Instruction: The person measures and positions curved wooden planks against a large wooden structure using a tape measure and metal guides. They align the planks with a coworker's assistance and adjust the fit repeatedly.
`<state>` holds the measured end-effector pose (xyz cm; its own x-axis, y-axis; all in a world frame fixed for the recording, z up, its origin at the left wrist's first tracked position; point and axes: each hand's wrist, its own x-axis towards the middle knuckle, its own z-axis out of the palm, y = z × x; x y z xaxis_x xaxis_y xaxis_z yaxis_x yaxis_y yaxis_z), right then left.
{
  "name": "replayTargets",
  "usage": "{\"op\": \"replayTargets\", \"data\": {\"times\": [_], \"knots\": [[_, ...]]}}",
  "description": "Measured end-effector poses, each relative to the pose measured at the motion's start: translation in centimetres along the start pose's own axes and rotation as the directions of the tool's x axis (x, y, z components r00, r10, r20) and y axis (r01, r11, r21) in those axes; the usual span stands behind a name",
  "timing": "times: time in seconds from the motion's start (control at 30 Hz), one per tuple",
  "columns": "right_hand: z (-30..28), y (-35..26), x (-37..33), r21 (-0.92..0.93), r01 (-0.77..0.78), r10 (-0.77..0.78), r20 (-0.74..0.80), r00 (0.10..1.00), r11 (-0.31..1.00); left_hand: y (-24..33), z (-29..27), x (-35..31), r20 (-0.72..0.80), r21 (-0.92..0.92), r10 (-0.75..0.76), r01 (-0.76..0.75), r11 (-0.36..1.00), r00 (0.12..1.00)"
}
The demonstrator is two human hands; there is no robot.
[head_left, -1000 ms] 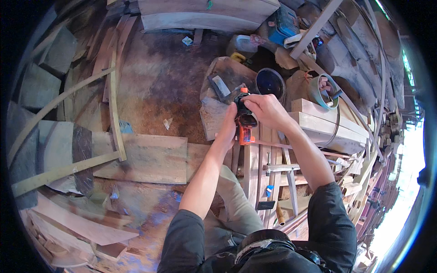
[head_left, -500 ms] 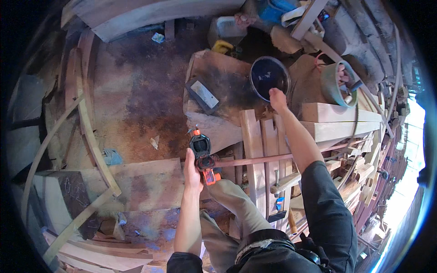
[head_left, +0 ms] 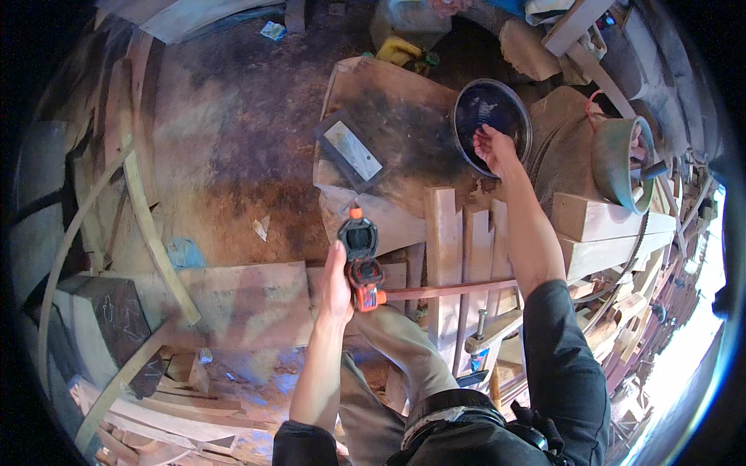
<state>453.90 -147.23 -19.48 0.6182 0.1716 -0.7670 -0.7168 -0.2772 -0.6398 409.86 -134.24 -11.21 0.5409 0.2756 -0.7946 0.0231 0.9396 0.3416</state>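
- Nearest the camera, a dark sleeve (head_left: 567,365) and khaki-trousered knee (head_left: 396,342) are being seen at the bottom of the view, with both forearms reaching up from there.
- The left hand (head_left: 339,286) is being wrapped around a black and orange handheld power tool (head_left: 362,260), fingers curled on its lower orange part, so it's being gripped rather than just touched. The tool is being held upright over the edge of a pale wooden board (head_left: 233,307), just left of the slats.
- Just right of the tool, a thin reddish strip (head_left: 451,290) is being laid crosswise over a set of pale upright wooden slats (head_left: 458,248).
- Beyond the tool, a grey rectangular flat stone (head_left: 353,150) is lying on a big dark-stained wooden slab (head_left: 404,132).
- Further out, the right hand (head_left: 494,147) is being stretched to the rim of a round dark blue metal bowl (head_left: 489,105), fingers loosely bent at the bowl's near edge; whether anything is being pinched can't be told.
- Right of that, a green bucket with a handle (head_left: 622,163) is being rested on chunky timber blocks (head_left: 606,225).
- Way off on the left, curved pale wooden ribs (head_left: 148,225) are being left lying across the dirt floor (head_left: 225,140).
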Motion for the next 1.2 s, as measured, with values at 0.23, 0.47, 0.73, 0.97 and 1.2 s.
{"op": "replayTargets", "data": {"times": [0.23, 0.47, 0.73, 0.97, 1.2], "knots": [[10.4, -6.2, -21.9, -0.307, 0.134, 0.023, 0.456, 0.889, 0.942, 2.5, 6.2, -2.2, 0.135, 0.011, 0.067, -0.069, 0.998, 0.989], [18.9, -5.4, -40.9, -0.596, 0.723, -0.138, 0.73, 0.669, 0.35, 5.9, 6.9, -10.9, 0.202, -0.104, 0.252, -0.235, 0.966, 0.947], [24.8, -3.3, -61.1, -0.548, 0.836, -0.167, 0.821, 0.545, 0.037, 8.8, -0.2, -26.1, 0.219, -0.199, 0.369, -0.329, 0.923, 0.903], [23.5, 0.5, -79.5, -0.157, 0.932, -0.459, 0.835, 0.302, 0.327, 6.4, -13.0, -42.5, 0.166, -0.407, 0.455, -0.359, 0.84, 0.875], [32.5, 18.3, -73.2, -0.284, 0.533, 0.029, 0.863, 0.504, -0.797, -4.8, -30.3, -63.4, -0.205, -0.384, 0.535, -0.57, 0.727, 0.82]]}}
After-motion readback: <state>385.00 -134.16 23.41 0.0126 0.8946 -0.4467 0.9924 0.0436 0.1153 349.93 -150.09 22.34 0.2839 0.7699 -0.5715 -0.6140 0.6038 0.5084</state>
